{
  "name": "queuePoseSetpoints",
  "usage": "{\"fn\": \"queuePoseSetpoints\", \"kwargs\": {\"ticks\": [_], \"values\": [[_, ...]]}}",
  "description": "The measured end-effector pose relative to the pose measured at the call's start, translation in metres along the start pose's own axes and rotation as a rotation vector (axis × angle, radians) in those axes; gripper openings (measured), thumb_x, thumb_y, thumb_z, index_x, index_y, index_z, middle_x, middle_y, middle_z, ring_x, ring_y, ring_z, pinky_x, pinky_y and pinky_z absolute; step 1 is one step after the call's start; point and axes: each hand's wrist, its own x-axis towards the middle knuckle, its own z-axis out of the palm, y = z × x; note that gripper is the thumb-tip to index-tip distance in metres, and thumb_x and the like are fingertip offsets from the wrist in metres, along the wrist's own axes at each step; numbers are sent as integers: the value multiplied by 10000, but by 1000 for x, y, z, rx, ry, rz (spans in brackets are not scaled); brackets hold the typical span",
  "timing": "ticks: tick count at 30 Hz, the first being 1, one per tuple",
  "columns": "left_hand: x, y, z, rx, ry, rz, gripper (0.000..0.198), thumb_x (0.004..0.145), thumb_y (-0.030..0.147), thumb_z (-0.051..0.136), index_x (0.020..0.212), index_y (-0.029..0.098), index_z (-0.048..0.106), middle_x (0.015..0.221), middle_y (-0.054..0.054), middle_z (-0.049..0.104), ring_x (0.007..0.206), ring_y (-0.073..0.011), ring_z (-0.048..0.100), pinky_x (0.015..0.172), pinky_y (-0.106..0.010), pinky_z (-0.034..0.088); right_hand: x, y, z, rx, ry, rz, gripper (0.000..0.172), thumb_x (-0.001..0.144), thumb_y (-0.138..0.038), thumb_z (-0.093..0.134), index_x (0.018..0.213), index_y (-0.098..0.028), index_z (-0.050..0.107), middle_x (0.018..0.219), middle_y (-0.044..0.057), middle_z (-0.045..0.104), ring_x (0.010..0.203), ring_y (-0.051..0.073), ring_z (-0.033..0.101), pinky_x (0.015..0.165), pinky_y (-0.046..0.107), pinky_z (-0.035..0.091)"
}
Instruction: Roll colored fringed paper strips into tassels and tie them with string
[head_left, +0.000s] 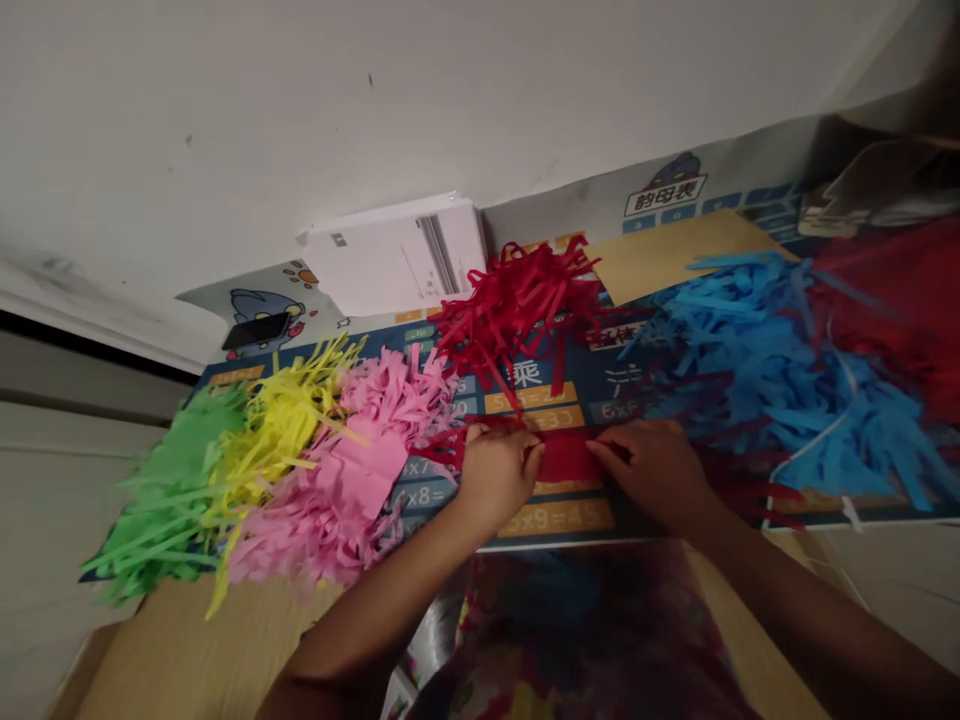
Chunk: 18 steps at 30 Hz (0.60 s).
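Between my two hands lies a strip of red paper (566,455), flat over the printed mat (517,530) near its front edge. My left hand (499,470) pinches its left end, with red fringe spreading out beyond the fingers. At the right end, my right hand (649,460) has thumb and fingers pressed together on the same paper. Blurred red strips stick out past that wrist. A bunch of red fringed paper (525,305) rests just behind the hands.
Pink (367,460), yellow (281,420) and green fringed paper (176,470) lie left. Blue fringe (765,370) and red sheets (900,300) are at right. A white box (397,255), dark phone (259,330) and tan sheet (675,250) sit near the wall.
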Motion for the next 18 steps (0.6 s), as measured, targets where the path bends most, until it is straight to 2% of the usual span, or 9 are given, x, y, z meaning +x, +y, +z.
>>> {"fn": "queuePoseSetpoints", "kwargs": {"ticks": [4, 9, 13, 18], "values": [[9, 2, 6, 86, 16, -29, 184, 931, 338, 601, 953, 207, 729, 817, -64, 781, 747, -246, 708, 817, -421, 403, 5, -3, 0, -108, -11, 28, 326, 956, -414, 530, 769, -227, 720, 694, 46, 697, 700, 225, 620, 734, 368, 325], [12, 1, 9, 118, -4, -37, 200, 948, 353, 585, 963, 202, 715, 790, -55, 772, 725, -232, 705, 817, -408, 397, 7, -3, -1, -106, 16, 38, 347, 968, -408, 507, 754, -217, 703, 696, 40, 706, 685, 208, 622, 715, 354, 312], [13, 2, 9, 140, -33, -48, 203, 961, 348, 566, 977, 202, 707, 847, -55, 779, 766, -232, 710, 839, -405, 393, 8, -5, -3, -119, 1, 43, 306, 959, -375, 542, 767, -209, 711, 685, 34, 704, 677, 208, 624, 710, 350, 297], [13, 4, 10, 183, -53, -47, 216, 972, 352, 544, 995, 197, 693, 793, -54, 761, 725, -239, 687, 828, -415, 395, 8, -9, -3, -142, -25, 61, 295, 958, -382, 553, 780, -211, 716, 708, 40, 711, 707, 220, 630, 709, 348, 285]]}}
